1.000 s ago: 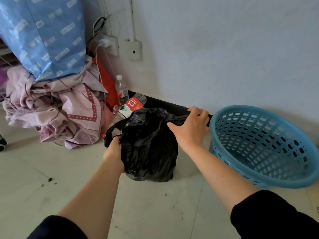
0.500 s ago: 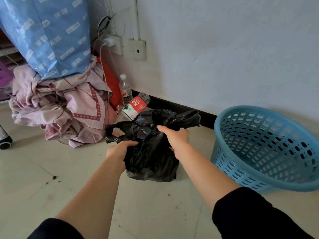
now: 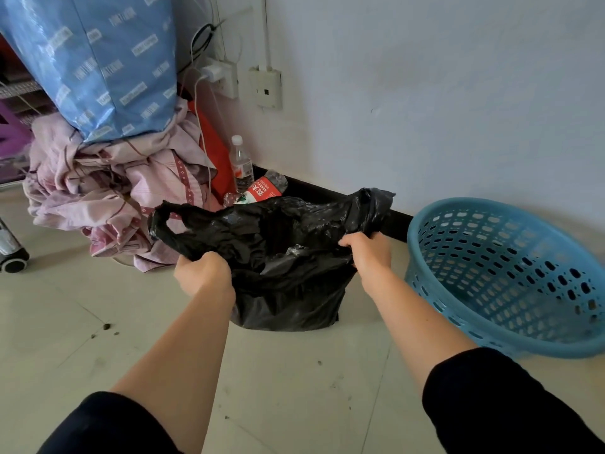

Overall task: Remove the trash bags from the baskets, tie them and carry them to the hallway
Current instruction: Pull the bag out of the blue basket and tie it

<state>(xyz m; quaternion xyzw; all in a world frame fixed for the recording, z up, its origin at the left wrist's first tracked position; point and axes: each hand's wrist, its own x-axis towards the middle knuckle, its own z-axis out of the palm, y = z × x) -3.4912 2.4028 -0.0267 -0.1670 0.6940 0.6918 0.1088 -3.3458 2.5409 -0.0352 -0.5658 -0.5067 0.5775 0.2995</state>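
**Bag out on the floor, both hands on its mouth**

The black trash bag (image 3: 281, 257) sits on the tiled floor (image 3: 65, 322) close to the floor's far edge, where the dark skirting board (image 3: 327, 191) meets the white wall (image 3: 458, 93). It is out of the blue basket (image 3: 413, 237), which stands just to its right, tipped toward the viewer, not touching the bag as far as I can see.

The left hand (image 3: 204, 273) has its fingers curled tight round the bag's left upper edge; a handle loop (image 3: 163, 221) pokes out beyond it. The right hand (image 3: 370, 253) grips the right side of the mouth in a closed fist, with a bunched ear of plastic standing up above it. The top of the bag is stretched wide between the two hands and is not knotted.

Room is tight at the back and left. A pile of pink bedding (image 3: 108, 191) crowds the bag's left side, with a blue printed bag (image 3: 98, 60) on top of it. An upright water bottle (image 3: 241, 165) and a lying red-labelled bottle (image 3: 262, 190) sit right behind the trash bag, against the skirting. A small wheel (image 3: 13, 262) shows at the left edge. The near floor, beneath the forearms, is open tile with a few crumbs.
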